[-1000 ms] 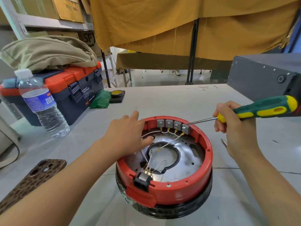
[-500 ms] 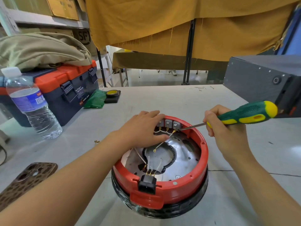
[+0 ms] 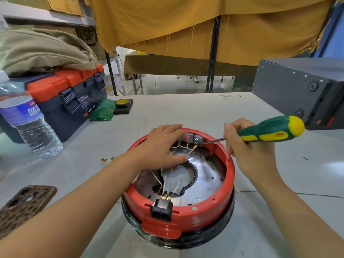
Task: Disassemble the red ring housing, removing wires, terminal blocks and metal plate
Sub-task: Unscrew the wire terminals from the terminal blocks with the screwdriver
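The red ring housing [image 3: 208, 215] sits on a black base in front of me on the table. Inside lies a shiny metal plate [image 3: 206, 177] with white wires [image 3: 163, 183] running to a black socket [image 3: 161, 209] at the near rim. Grey terminal blocks [image 3: 198, 139] line the far inner wall. My left hand [image 3: 160, 144] reaches into the ring, fingers over the left blocks, thumb pinching a white wire. My right hand [image 3: 247, 149] grips a green and yellow screwdriver [image 3: 271, 130], its tip at the rightmost block.
A water bottle [image 3: 28, 120] and an orange and navy toolbox [image 3: 68, 97] stand at the left. A phone in a leopard case [image 3: 24, 205] lies near left. Small brass terminals [image 3: 107, 159] rest on the table. A dark metal box [image 3: 305, 90] stands at the right.
My left hand moved from the ring's left rim into the ring, over the terminal blocks. The screwdriver stayed at the rightmost block. The rightmost of the grey blocks seen a second ago no longer shows.
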### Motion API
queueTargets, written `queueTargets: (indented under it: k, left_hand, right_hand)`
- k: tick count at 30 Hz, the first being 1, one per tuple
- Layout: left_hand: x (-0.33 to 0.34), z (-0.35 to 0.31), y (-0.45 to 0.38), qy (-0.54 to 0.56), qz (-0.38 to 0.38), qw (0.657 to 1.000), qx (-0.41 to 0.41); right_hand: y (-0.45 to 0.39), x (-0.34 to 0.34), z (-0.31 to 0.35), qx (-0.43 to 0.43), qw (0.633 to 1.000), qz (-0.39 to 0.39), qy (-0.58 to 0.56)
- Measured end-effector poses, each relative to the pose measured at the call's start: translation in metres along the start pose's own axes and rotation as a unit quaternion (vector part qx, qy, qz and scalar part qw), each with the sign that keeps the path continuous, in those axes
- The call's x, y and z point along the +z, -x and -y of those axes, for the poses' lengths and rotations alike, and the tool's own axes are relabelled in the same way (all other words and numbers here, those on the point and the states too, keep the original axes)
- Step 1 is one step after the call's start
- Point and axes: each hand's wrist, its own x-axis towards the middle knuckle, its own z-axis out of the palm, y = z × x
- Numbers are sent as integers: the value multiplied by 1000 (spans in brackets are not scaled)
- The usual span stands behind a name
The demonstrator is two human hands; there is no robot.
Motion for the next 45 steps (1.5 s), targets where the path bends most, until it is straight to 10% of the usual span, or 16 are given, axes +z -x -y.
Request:
queueTargets:
  k: [25, 45]
  left_hand:
    - [5, 0, -1, -68, 37, 997, -3]
    - [7, 2, -1, -70, 31, 997, 2]
  right_hand:
    - [-15, 8, -16, 95, 983, -77, -136]
    - [-5, 6, -3, -40, 999, -34, 0]
